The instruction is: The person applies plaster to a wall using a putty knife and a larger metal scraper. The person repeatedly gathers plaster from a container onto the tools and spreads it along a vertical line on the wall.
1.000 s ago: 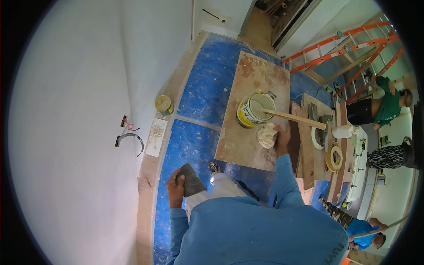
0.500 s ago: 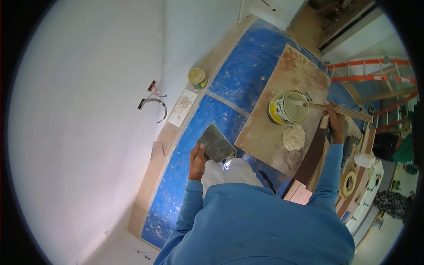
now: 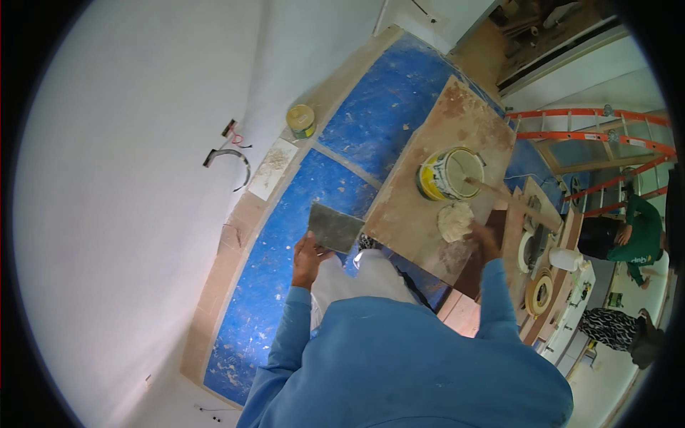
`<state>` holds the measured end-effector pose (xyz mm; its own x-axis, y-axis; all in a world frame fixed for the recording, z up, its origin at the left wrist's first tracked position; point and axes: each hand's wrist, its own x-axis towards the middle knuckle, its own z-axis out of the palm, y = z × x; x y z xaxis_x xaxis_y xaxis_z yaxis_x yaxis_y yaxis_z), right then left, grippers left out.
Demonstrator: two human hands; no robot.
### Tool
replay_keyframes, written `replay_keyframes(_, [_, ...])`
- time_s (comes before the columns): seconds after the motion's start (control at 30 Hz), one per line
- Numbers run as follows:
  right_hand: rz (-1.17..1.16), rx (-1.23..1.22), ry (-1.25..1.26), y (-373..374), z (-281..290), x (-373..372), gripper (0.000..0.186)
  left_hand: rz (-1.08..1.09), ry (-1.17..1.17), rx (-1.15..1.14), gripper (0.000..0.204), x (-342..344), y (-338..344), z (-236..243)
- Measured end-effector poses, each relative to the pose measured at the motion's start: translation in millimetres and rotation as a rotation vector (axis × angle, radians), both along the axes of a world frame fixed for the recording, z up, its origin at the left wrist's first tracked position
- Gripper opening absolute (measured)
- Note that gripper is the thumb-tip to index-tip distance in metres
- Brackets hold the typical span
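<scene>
Above a speckled blue floor covering point(image 3: 303, 182), beside a flat, blotchy board point(image 3: 460, 118) bearing a round yellow-and-white bucket point(image 3: 431, 180) with a slim stick point(image 3: 498, 192), grips a thin, grey, rectangular plate point(image 3: 335, 227) by its edge in the left hand point(image 3: 307, 261) and, beside a lumpy pale mound point(image 3: 454, 221), has the right hand point(image 3: 487, 243) too blurred to tell open from closed.

A flat, rectangular plate point(image 3: 335, 227) is dull dark grey. The round paint bucket point(image 3: 429, 178) is patterned yellow and white with dark marks, and the rounded lump of paste point(image 3: 454, 220) is cream. The tan wooden board point(image 3: 451, 130) bears reddish-brown blotches; the blue floor sheet point(image 3: 360, 100) is flecked with white. The person's long-sleeved cloth shirt point(image 3: 428, 357) is plain blue, a rail ladder point(image 3: 571, 135) bright orange.
</scene>
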<state>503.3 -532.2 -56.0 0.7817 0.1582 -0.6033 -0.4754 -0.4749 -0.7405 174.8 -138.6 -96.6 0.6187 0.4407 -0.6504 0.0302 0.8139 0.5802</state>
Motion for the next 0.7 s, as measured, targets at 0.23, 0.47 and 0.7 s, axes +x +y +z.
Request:
replay_keyframes(0.23, [-0.144, 0.187, 0.751, 34, -71, -53, 0.088, -0.08, 0.203, 0.308, 0.028, 6, -41, -36])
replay_keyframes(0.47, [-0.254, 0.424, 0.685, 32, -75, -62, 0.029, -0.084, 0.285, -0.121, 0.019, 51, -119, -113])
replay_keyframes(0.7, [-0.238, 0.425, 0.808, 58, -137, -72, 0.031, -0.19, 0.419, -0.173, 0.022, 99, -201, -176])
